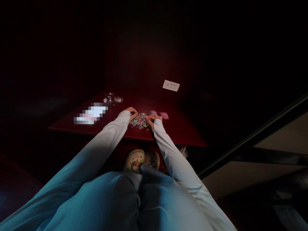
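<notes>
1. One bright, pixelated rectangle (91,114) lies at the left of the dark red table (180,131); content unreadable. Right of it, farther back: clear round containers (110,103) and a flat clear disc (118,99), perhaps a lid. All sit apart from the pile; best left undisturbed by the sleeve.

2. Left hand (131,112): at the pile's left edge, fingers curled inward and down. Cannot tell whether it grasps anything. Judgement: light pressure here would stop outer loops straying.

3. Pile of small coloured hair ties (139,121): on the table, between the hands, near the front edge. Loops overlap, so snagging seems likely. Judgement: pinch a single rim, slide it sideways clear of its neighbours, then lift. Avoid dragging toward the edge, where small pieces could drop.

4. Right hand (154,118): at the pile's right side, fingers bent. Contents of its grip, if any: cannot tell. Judgement: fingertips should do the work, palm kept off the heap.

5. Purple tuft (153,112) and pink tuft (164,115): just beyond the right hand. Strands look loose; keep them out of the loops. Light is dim, so check each pinch by feel.
</notes>
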Demonstrator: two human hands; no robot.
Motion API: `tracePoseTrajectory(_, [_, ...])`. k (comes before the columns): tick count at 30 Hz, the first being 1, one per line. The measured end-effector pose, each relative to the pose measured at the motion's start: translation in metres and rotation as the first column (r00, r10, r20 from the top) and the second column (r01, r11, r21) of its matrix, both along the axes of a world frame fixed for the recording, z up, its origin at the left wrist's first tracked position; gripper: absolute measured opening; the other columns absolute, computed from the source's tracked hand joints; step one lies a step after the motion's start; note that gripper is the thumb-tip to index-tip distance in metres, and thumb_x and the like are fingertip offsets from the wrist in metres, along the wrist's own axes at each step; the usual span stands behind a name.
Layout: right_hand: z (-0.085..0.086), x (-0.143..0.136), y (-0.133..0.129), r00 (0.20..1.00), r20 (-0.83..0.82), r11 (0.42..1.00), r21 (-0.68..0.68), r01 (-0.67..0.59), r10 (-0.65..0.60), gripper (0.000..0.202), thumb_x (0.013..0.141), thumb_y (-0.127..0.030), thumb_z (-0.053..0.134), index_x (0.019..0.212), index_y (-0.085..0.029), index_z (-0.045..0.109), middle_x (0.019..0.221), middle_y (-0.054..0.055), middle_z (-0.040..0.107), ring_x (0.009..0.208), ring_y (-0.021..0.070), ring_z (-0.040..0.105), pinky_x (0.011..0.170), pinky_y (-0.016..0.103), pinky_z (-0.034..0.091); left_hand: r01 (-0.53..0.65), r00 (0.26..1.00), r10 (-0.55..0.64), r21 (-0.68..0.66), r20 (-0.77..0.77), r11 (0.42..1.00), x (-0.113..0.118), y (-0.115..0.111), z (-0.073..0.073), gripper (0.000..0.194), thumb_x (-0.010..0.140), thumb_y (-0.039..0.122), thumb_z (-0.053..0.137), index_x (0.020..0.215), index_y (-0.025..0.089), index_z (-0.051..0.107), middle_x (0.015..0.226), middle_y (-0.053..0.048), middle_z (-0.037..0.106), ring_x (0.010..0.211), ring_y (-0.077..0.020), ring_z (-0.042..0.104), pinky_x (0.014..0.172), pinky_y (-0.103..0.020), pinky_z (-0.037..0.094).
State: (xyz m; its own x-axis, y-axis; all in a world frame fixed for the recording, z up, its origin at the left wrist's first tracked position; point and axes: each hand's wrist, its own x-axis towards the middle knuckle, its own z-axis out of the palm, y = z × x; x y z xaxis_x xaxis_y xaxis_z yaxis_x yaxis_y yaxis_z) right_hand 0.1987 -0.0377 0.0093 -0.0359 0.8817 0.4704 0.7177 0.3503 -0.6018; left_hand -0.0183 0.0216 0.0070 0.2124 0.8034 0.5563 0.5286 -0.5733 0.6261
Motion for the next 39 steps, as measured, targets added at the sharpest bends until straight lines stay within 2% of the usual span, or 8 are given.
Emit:
tracePoseTrajectory(3, [0.002,0.000,-0.001,1.000,-0.006,1.000,0.012,-0.006,0.006,0.035,0.100,-0.053,0.063,0.103,-0.024,0.083,0.117,0.009,0.072,0.123,0.0280,0.052,0.109,0.043,0.041,0.021,0.995,-0.010,0.105,-0.102,0.994,0.006,-0.014,0.006,0.020,0.086,0.035,0.059,0.080,0.020,0.071,0.094,-0.005,0.072,0.074,-0.0172,0.060,0.072,-0.030,0.049])
tracePoseTrajectory(6, [0.004,0.000,-0.001,1.000,-0.021,0.999,0.031,-0.018,0.018,0.039,0.100,-0.055,0.060,0.104,-0.024,0.083,0.116,0.010,0.073,0.122,0.0278,0.054,0.108,0.043,0.042,0.113,0.964,-0.057,0.204,-0.260,0.972,0.013,-0.029,0.014,0.021,0.093,0.041,0.059,0.090,0.023,0.071,0.102,-0.005,0.074,0.095,-0.0221,0.066,0.085,-0.033,0.048])
tracePoseTrajectory(10, [0.005,0.000,-0.001,0.998,-0.056,0.999,0.030,-0.040,0.042,0.038,0.101,-0.054,0.059,0.102,-0.024,0.083,0.116,0.009,0.073,0.122,0.0267,0.054,0.108,0.041,0.041,0.040,0.939,0.029,0.193,-0.342,0.980,0.017,-0.035,0.019,0.025,0.096,0.045,0.061,0.090,0.022,0.067,0.096,-0.007,0.071,0.094,-0.0249,0.064,0.083,-0.035,0.047])
tracePoseTrajectory(15, [0.005,0.000,-0.002,0.996,-0.072,0.998,0.029,-0.053,0.055,0.035,0.101,-0.051,0.061,0.099,-0.023,0.083,0.115,0.008,0.073,0.121,0.0254,0.054,0.108,0.039,0.041,0.093,0.922,-0.015,0.183,-0.386,0.979,0.018,-0.027,0.014,0.025,0.101,0.045,0.056,0.101,0.025,0.069,0.107,-0.006,0.074,0.101,-0.0246,0.064,0.086,-0.034,0.047])
tracePoseTrajectory(23, [0.005,0.000,-0.002,0.996,-0.027,0.996,0.020,-0.084,0.084,0.031,0.101,-0.048,0.062,0.099,-0.026,0.083,0.115,0.007,0.073,0.120,0.0254,0.056,0.109,0.044,0.043,0.106,0.914,-0.021,0.187,-0.405,0.977,0.018,-0.026,0.013,0.025,0.103,0.041,0.052,0.099,0.024,0.071,0.105,-0.007,0.074,0.101,-0.0242,0.064,0.085,-0.034,0.048])
tracePoseTrajectory(33, [0.001,0.005,0.004,0.997,-0.078,1.000,0.023,0.013,-0.011,0.028,0.095,-0.049,0.070,0.100,-0.024,0.081,0.113,0.009,0.073,0.122,0.0280,0.057,0.109,0.047,0.045,0.094,0.931,-0.011,0.210,-0.366,0.973,0.014,-0.022,0.012,0.023,0.100,0.038,0.051,0.096,0.025,0.069,0.101,-0.006,0.073,0.098,-0.0238,0.063,0.084,-0.033,0.049])
tracePoseTrajectory(36, [0.000,0.006,0.004,0.996,-0.086,0.999,0.020,0.032,-0.030,0.024,0.090,-0.041,0.075,0.106,-0.024,0.081,0.115,0.009,0.074,0.121,0.0274,0.057,0.109,0.045,0.045,0.093,0.932,-0.015,0.199,-0.363,0.976,0.013,-0.022,0.013,0.021,0.100,0.037,0.052,0.095,0.025,0.069,0.102,-0.006,0.073,0.098,-0.0240,0.063,0.084,-0.033,0.049])
tracePoseTrajectory(39, [0.000,0.005,0.003,0.992,-0.115,0.998,0.018,0.058,-0.056,0.029,0.087,-0.035,0.076,0.113,-0.024,0.079,0.118,0.008,0.074,0.121,0.0278,0.055,0.109,0.043,0.044,0.104,0.935,-0.026,0.204,-0.354,0.973,0.012,-0.020,0.012,0.020,0.099,0.037,0.053,0.096,0.025,0.069,0.102,-0.006,0.073,0.098,-0.0241,0.063,0.085,-0.033,0.049])
